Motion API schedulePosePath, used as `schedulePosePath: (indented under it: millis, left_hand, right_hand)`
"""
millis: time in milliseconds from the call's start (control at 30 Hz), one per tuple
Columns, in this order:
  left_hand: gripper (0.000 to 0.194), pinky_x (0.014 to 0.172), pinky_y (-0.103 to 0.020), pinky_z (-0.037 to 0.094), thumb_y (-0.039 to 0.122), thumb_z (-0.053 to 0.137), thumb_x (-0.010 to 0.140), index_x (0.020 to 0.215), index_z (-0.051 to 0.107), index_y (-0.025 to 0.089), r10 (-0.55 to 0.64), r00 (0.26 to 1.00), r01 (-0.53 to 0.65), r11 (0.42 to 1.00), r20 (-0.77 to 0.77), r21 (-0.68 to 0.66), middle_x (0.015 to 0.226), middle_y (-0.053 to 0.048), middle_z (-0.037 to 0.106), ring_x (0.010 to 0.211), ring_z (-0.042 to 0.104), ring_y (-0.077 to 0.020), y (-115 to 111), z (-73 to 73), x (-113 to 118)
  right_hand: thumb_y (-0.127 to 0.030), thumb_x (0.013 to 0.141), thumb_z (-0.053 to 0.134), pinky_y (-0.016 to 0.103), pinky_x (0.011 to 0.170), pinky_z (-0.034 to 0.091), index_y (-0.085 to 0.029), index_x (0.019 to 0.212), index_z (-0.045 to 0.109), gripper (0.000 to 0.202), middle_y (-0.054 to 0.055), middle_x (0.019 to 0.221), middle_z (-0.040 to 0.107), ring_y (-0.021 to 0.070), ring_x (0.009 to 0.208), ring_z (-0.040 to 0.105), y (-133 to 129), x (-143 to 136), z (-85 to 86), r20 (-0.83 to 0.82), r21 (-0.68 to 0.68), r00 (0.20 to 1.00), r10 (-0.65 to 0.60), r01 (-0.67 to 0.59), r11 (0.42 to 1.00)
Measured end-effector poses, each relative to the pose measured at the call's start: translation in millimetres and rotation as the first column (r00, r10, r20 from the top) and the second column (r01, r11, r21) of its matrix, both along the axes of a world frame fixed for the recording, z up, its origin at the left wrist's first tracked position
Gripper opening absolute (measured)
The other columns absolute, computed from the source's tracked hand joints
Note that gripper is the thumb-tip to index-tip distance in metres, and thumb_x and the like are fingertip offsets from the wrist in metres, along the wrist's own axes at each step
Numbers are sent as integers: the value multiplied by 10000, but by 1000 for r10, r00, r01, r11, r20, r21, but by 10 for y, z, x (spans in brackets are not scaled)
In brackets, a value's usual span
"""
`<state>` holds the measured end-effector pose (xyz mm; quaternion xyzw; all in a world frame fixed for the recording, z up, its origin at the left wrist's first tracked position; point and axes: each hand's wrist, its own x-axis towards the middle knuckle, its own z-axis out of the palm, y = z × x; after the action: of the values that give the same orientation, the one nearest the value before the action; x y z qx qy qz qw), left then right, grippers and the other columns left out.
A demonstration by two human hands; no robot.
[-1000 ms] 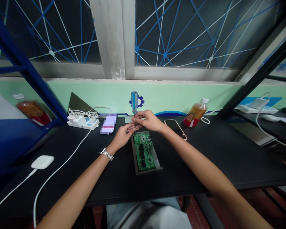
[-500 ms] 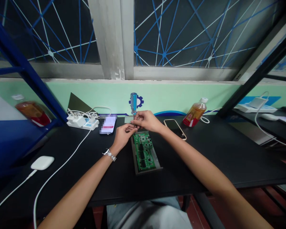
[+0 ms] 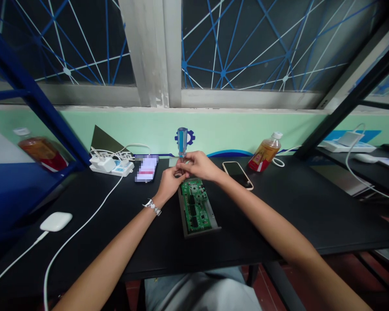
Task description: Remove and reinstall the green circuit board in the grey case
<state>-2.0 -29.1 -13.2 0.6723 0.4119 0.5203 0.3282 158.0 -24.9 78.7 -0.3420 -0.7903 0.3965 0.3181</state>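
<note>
Both hands' fingers are hiding the screwdriver's [image 3: 182, 141] tip; the right hand [image 3: 197, 166] is pinching its shaft, while the left hand's [image 3: 173, 181] grasp is staying unclear. The screwdriver is standing upright, blue and clear-handled, above the green circuit board's [image 3: 196, 205] far end.

Both hands [image 3: 184, 169] together, fingers pinched.

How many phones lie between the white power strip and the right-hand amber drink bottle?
2. The lit-screened phone is right of the white power strip; the dark-screened, pale-rimmed phone is left of the amber drink bottle.
</note>
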Motion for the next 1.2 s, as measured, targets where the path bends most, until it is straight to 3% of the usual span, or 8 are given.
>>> schedulePosePath:
  millis: [100,233,400,667,933,1200]
  left_hand:
    - [264,804,-324,563,370,719,843,938,743,125,-150,988,151,987,23,-54,915,-88,778,859,729,-225,-39,41,-69]
    - [333,977,-384,535,385,667,896,1121,731,149,-231,973,231,970,6,-82,1117,-109,760,1032,719,-242,-71,82,-207]
    - [316,932,-383,560,411,694,871,1044,741,150,-178,984,177,981,-10,-79,1048,-103,774,986,730,-250,-60,107,-293]
    - [237,841,-338,566,344,677,876,991,709,140,-113,994,113,994,-3,-7,894,-79,771,867,735,-225,-46,76,-153]
    - [332,858,-374,582,449,713,846,938,745,132,-137,990,139,988,40,-71,952,-109,784,904,742,-253,-80,89,-112]
    - [286,877,-350,564,389,697,870,1005,746,143,-145,988,144,989,-45,-26,986,-97,774,918,727,-226,-104,139,-275]
  right_hand:
    - [-334,849,688,270,548,534,-153,926,658,198,8,630,661,147,565,658,38,19,-14,-51,5,995,-86,87,996]
    - [-330,791,755,265,531,548,-165,857,598,237,19,671,680,155,590,678,80,41,-22,-152,-80,986,-65,54,995]
    - [-342,836,711,236,532,535,-152,884,616,218,29,733,693,135,614,684,67,35,-3,-146,-141,989,9,-29,990]
    - [-352,895,645,237,511,526,-149,1096,613,287,58,917,679,130,641,679,-14,4,17,-116,-155,988,98,-115,981]
    - [-364,843,696,266,566,536,-155,867,648,215,18,654,665,149,609,669,32,19,-48,-65,-75,996,-67,63,995]
    - [-306,901,608,243,555,531,-140,999,649,197,50,806,714,135,649,689,17,55,19,-77,-141,994,74,-84,986]
